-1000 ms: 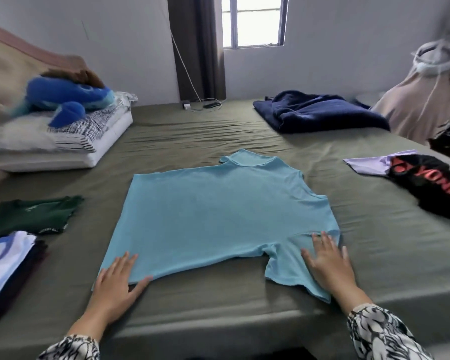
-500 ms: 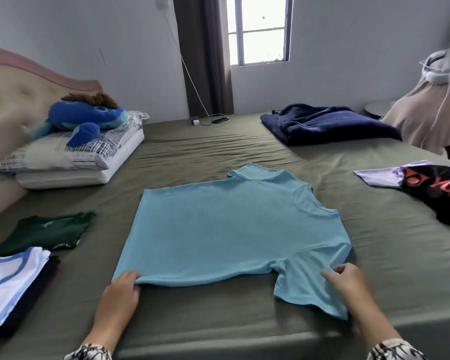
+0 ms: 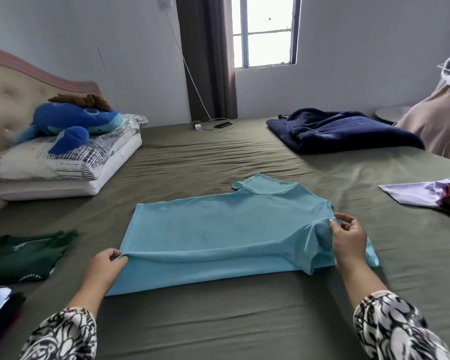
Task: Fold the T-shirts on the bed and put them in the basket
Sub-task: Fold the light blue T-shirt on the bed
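A light blue cotton T-shirt (image 3: 218, 224) lies spread sideways in the middle of the olive-green bed sheet (image 3: 218, 320), its collar toward the right and its near long edge lifted off the sheet into a raised fold. The left hand (image 3: 103, 268) pinches that edge at the hem end, thumb and curled fingers closed on the cloth. The right hand (image 3: 348, 237) pinches the fabric at the shoulder by the near sleeve, thumb and forefinger closed on it, the other fingers loosely bent. Both wrists wear black-and-white patterned sleeves. To the left on the sheet lies a dark green folded T-shirt (image 3: 24, 255), well apart. At the right edge lies a lilac garment (image 3: 413, 194) touching a black one with red print. Farther back rest a navy blue blanket (image 3: 348, 133) and a blue plush toy (image 3: 73, 123) on stacked pillows.
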